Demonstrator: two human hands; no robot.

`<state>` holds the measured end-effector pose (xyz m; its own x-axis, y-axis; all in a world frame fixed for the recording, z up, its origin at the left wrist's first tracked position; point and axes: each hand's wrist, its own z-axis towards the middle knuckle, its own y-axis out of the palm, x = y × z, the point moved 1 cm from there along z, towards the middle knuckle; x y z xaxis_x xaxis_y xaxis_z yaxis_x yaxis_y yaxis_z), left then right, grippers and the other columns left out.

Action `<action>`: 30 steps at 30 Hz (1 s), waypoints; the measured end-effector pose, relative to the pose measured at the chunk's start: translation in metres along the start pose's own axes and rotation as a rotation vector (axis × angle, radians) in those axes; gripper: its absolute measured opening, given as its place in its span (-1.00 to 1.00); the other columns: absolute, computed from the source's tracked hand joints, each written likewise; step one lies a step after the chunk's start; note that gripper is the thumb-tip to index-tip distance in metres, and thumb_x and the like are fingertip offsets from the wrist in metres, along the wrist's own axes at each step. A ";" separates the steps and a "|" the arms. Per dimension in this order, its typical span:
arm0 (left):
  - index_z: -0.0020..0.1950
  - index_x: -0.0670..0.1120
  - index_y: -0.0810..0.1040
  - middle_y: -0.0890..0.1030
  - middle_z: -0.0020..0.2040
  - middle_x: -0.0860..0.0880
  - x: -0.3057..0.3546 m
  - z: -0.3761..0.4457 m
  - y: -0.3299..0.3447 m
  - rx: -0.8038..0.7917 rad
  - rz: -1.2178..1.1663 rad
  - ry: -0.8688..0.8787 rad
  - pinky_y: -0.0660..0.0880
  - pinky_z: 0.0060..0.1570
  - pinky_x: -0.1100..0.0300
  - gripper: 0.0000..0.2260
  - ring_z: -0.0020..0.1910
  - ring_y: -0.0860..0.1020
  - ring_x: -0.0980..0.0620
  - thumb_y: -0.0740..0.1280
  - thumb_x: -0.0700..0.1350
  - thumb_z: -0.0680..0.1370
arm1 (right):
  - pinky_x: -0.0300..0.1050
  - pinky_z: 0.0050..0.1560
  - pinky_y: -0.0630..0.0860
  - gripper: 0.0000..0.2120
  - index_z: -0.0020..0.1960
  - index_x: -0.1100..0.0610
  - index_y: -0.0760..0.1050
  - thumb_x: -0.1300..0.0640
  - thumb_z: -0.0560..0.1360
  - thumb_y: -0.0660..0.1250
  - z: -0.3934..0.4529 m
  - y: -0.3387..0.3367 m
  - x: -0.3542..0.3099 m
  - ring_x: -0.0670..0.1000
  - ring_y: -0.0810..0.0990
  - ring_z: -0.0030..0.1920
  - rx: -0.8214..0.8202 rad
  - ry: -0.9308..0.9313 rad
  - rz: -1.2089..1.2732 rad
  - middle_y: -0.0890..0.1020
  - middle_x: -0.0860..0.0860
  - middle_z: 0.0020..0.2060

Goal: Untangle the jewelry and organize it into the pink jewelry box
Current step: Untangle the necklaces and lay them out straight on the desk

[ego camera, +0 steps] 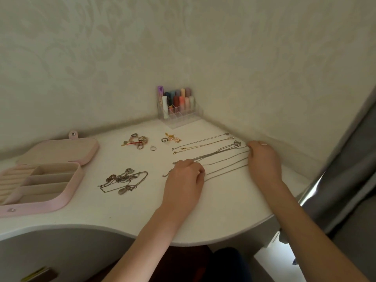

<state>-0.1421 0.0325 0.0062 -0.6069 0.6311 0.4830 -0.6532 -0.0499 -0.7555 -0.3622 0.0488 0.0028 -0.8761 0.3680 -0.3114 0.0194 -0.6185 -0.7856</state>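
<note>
Evidently limp, light and snag-prone, the silver chains (223, 159) are pinched at opposite ends by left hand (186, 173) and right hand (262, 157); grip at clasps.

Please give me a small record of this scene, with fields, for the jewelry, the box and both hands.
surface: white table
pink jewelry box: open, far left, compartments look empty
tangled chains: heap between box and hands
straightened chains: laid in rows, stretched between the hands
left hand: on the chains' left ends
right hand: on their right ends
rings and earrings: small groups farther back
clear organizer: in the corner, holds cosmetics
</note>
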 end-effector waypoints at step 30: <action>0.48 -0.07 0.24 0.26 0.49 -0.04 0.001 -0.017 0.000 -0.214 0.159 -0.012 0.07 0.46 0.17 -0.58 0.50 0.14 0.04 0.06 0.01 0.63 | 0.05 0.04 0.53 -0.65 0.18 0.14 0.59 0.29 0.48 0.16 -0.013 -0.015 0.000 0.24 0.60 -0.02 -0.004 0.145 0.150 0.67 0.21 -0.04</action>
<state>-0.1355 0.0469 -0.0012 -0.7005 0.6193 0.3547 -0.4392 0.0176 -0.8982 -0.3565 0.0671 0.0076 -0.7848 0.3686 -0.4983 0.1463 -0.6710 -0.7269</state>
